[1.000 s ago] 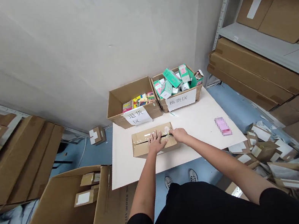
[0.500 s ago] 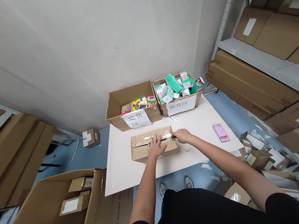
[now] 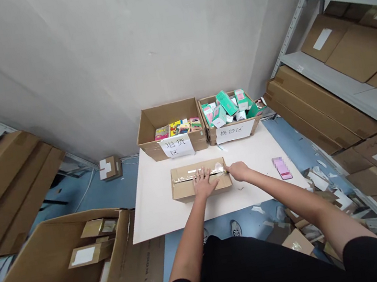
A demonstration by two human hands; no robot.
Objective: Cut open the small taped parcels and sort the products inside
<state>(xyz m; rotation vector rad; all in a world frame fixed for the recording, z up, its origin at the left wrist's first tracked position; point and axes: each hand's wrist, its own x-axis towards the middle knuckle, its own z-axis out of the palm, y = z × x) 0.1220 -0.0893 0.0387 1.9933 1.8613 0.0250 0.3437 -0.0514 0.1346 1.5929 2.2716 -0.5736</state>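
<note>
A long brown cardboard box (image 3: 184,191) lies on the white table, with shiny clear tape along its top seam and a dark gap showing between the flaps. My left hand (image 3: 205,184) rests on top of it, fingers spread across the seam. At the box's right end, my right hand (image 3: 238,171) is closed in a fist by the taped edge. Something small and dark shows at its fingers, too small to name. A loose, crinkled bit of clear tape (image 3: 218,167) sits near that end.
Behind stand two open cartons with handwritten paper signs: one holds colourful packs (image 3: 162,133), the other green-and-white boxes (image 3: 226,102). A pink phone-like item (image 3: 282,168) lies on the table (image 3: 150,215) at right. A big open carton (image 3: 53,281) stands left; shelves (image 3: 359,77) and scattered boxes fill the right.
The view has shifted slightly, so the table things appear further right. My left hand stays on the box top, and my closed right hand remains at its right end.
</note>
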